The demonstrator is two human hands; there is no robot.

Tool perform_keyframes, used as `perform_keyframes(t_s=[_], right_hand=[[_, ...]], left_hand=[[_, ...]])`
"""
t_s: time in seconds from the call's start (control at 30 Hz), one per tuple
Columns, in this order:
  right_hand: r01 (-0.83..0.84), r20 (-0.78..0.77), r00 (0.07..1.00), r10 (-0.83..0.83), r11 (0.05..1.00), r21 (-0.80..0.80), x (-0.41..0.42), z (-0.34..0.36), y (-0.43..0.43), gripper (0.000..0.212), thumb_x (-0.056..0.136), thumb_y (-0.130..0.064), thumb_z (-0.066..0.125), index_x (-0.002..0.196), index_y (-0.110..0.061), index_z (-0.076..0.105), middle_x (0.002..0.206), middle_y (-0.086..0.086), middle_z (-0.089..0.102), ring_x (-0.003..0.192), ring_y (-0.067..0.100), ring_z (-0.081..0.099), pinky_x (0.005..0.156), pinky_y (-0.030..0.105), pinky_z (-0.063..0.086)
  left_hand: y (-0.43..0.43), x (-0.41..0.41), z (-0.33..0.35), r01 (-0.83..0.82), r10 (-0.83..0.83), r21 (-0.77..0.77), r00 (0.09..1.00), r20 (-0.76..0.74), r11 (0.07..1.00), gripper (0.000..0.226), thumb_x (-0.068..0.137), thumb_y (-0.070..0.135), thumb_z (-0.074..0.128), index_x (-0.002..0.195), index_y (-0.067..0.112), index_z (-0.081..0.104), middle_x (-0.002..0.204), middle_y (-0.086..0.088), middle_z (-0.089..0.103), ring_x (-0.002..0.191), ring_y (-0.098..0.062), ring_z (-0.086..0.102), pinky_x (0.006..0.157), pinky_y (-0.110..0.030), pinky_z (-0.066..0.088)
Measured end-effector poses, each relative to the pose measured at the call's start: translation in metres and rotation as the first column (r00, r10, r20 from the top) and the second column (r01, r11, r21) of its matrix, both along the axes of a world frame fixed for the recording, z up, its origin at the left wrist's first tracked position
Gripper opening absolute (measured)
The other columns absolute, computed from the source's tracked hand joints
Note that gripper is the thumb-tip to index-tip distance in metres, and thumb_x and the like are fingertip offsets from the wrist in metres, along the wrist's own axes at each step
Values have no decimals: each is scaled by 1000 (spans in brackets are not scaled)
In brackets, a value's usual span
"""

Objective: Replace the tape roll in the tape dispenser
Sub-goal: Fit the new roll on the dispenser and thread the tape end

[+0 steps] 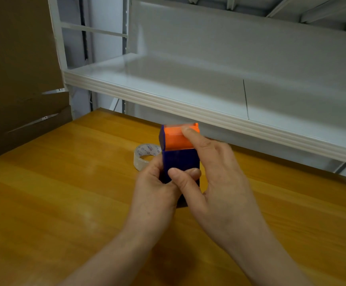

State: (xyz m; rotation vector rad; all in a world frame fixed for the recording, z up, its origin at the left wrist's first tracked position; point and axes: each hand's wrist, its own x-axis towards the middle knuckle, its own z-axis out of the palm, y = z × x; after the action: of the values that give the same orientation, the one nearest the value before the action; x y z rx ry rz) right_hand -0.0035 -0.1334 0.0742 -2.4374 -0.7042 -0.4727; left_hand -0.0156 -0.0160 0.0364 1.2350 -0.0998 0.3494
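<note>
A dark blue tape dispenser (180, 159) with an orange top part (175, 139) is held above the wooden table (64, 193), its orange end pointing away from me. My left hand (155, 188) grips its lower left side. My right hand (215, 178) holds the right side, thumb across the blue body and index finger pressed on the orange part. A roll of clear tape (145, 156) lies flat on the table just behind and left of the dispenser, partly hidden by it.
A white metal shelf (209, 108) juts out over the far edge of the table, with a second shelf above it. Brown cardboard (17, 79) stands at the left beside the table.
</note>
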Motion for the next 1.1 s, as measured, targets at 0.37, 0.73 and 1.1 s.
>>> perform_keyframes(t_s=[0.37, 0.73, 1.1], right_hand=[[-38, -131, 989, 69, 973, 226, 5, 7, -9, 93, 79, -47, 79, 141, -69, 13, 136, -11, 51, 107, 5, 60, 77, 21, 56], [-18, -263, 961, 89, 965, 261, 16, 20, -29, 79, 78, -34, 77, 130, -70, 28, 104, -17, 62, 78, 12, 70, 60, 25, 62], [56, -500, 837, 222, 875, 481, 35, 22, -50, 65, 80, -19, 79, 123, -59, 51, 104, 10, 65, 66, 20, 70, 67, 38, 64]], left_hand=[[-3, -2, -2, 177, -186, 86, 976, 115, 980, 79, 80, -5, 61, 138, 37, 28, 118, -12, 68, 106, -25, 71, 80, -32, 59], [-2, 0, -3, 255, -267, 120, 959, 99, 960, 85, 82, -11, 56, 143, 38, 21, 96, -9, 73, 85, -12, 70, 73, -23, 55], [10, 7, -5, -114, 111, 189, 993, 26, 975, 51, 77, 25, 76, 119, 26, 48, 76, 9, 62, 75, -7, 61, 71, -22, 52]])
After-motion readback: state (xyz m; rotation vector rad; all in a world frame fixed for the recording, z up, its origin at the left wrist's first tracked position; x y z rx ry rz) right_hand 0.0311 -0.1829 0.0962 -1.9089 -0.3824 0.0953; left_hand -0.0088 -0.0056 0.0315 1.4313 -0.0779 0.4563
